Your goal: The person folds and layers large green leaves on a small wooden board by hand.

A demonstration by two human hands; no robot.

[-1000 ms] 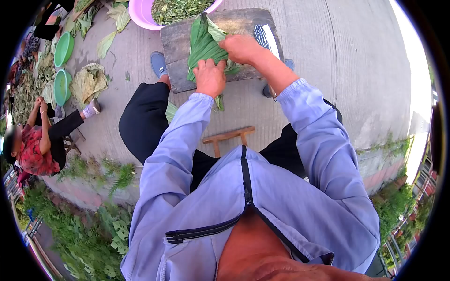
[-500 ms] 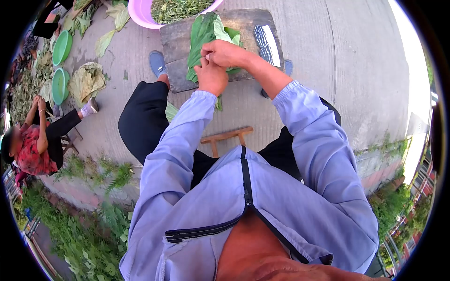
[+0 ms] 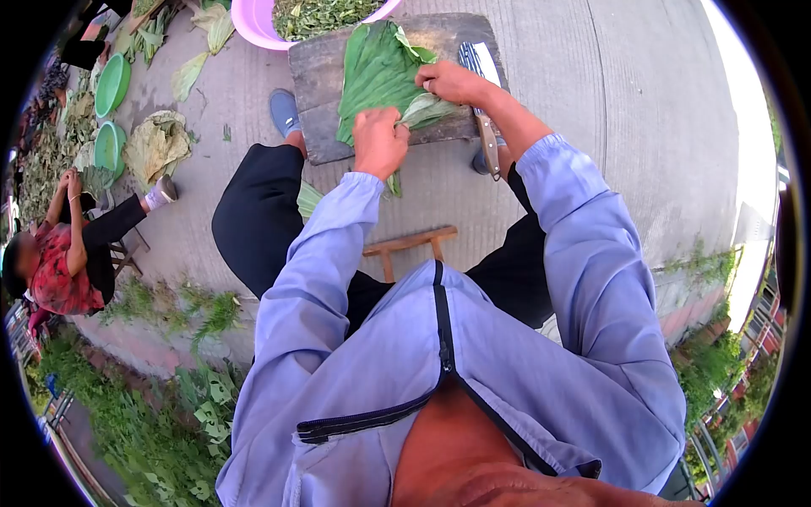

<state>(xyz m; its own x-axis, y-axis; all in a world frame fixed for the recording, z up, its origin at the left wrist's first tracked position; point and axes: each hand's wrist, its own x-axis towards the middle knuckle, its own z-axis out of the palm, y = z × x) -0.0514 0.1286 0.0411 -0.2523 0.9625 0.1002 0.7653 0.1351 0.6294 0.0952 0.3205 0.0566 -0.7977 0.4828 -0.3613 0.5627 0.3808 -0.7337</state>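
Observation:
Large green leaves [image 3: 376, 72] lie on a dark wooden board [image 3: 317, 93] between my feet. My left hand [image 3: 379, 139] is closed at their near edge, fingers pressed together on a leaf. Farther right, my right hand [image 3: 454, 83] pinches the leaf's right edge. Between the two hands a part of the leaf is turned up, with its paler underside [image 3: 428, 111] showing. A knife [image 3: 487, 139] with a brown handle and patterned blade rests on the board's right side, partly covered by my right hand and forearm.
A pink basin [image 3: 253, 25] of chopped leaves stands beyond the board. Two green basins [image 3: 112, 84] and dried leaves [image 3: 158, 148] are at left, near a seated person [image 3: 63, 262] in a red top. A wooden stool [image 3: 410, 242] is below me.
My hands have moved apart, the right one going rightward and pulling the leaf edge over. More of the green leaf surface shows, and the knife handle has come into view.

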